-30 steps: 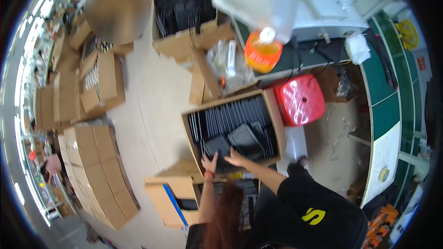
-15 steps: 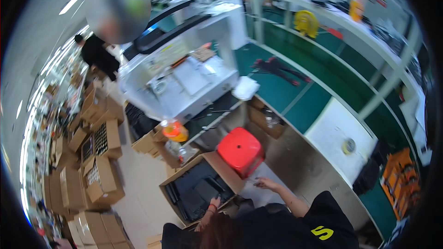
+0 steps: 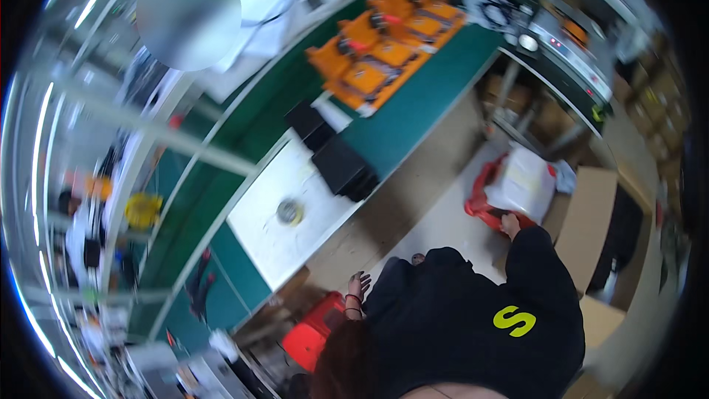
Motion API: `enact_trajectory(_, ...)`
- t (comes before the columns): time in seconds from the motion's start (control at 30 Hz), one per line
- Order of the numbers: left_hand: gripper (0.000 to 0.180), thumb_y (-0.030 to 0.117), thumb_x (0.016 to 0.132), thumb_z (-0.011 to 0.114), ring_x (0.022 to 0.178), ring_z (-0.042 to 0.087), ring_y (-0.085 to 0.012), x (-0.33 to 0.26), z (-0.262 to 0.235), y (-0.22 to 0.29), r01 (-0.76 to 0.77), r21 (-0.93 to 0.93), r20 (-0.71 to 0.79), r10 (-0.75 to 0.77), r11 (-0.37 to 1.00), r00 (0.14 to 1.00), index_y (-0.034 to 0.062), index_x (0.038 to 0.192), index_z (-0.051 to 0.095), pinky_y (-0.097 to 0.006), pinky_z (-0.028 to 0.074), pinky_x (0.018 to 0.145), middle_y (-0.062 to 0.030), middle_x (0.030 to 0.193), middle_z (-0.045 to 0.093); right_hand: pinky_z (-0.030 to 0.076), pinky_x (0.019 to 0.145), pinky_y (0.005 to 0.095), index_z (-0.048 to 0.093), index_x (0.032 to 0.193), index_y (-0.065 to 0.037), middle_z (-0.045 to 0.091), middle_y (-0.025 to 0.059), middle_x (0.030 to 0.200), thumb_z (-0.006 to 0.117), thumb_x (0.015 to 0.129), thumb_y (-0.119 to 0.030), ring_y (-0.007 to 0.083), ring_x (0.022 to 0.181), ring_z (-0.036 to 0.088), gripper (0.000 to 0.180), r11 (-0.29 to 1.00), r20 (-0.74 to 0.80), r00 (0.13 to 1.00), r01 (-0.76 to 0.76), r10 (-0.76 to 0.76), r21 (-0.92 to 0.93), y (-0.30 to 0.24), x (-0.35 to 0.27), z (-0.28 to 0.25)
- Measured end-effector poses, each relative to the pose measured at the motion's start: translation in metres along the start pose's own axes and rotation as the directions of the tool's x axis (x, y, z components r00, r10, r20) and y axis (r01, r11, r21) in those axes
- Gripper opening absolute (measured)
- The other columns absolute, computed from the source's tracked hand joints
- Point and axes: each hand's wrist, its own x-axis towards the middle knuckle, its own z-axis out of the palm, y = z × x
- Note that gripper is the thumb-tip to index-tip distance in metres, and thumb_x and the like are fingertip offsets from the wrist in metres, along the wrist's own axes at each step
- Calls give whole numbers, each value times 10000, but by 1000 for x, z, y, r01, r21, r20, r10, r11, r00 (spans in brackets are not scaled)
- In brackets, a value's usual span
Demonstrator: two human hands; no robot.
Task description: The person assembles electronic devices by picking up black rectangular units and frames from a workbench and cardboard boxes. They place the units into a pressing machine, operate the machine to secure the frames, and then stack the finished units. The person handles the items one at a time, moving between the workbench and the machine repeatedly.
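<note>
"Where's the red bag?"
"Left of the carton; right hand at its rim, grip unclear. Left hand, farther left, fingers spread."
"Probably soft, slippery: bunch the rim."

We count: bare hands, two; red bag, one; white bundle, one; red stool, one; white board, one; tape roll, one; black boxy items, two; yellow reel, one; orange fixtures, at least two, exact number blurred.
</note>
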Motion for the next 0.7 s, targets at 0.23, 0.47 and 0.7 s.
enact_trajectory(0.23, 443, 394, 893, 468, 854, 604, -224, 84, 92, 131, 144, 657, 53, -235, 740, 971, 82, 1206, 488, -339, 463, 679, -97, 1051, 630, 486, 478, 331, 603, 952, -46, 622, 100, 687, 509, 844, -242, 212, 533, 590, 242, 708, 362, 845, -530, 394, 467, -28, -66, 31)
enact_trajectory(0.47, 478, 371, 896, 548, 776, 583, -179, 176, 325, 223, -492, 730, 623, -166, 474, 764, -14, 1173, 493, -301, 488, 722, -107, 951, 618, 493, 712, 423, 668, 859, 9, 636, 213, 823, 577, 788, -346, 275, 862, 615, 374, 711, 464, 743, -642, 483, 288, -78, -47, 56)
enact_trajectory(0.7, 445, 420, 935, 439, 1076, 568, -229, 192, 558, 315, -185, 840, 470, -513, 510, 719, 76, 1216, 463, -359, 423, 911, -134, 1170, 588, 497, 626, 311, 644, 950, 20, 662, 161, 891, 490, 883, -260, 213, 724, 631, 327, 449, 185, 792, -503, 582, 738, -129, 41, -21)
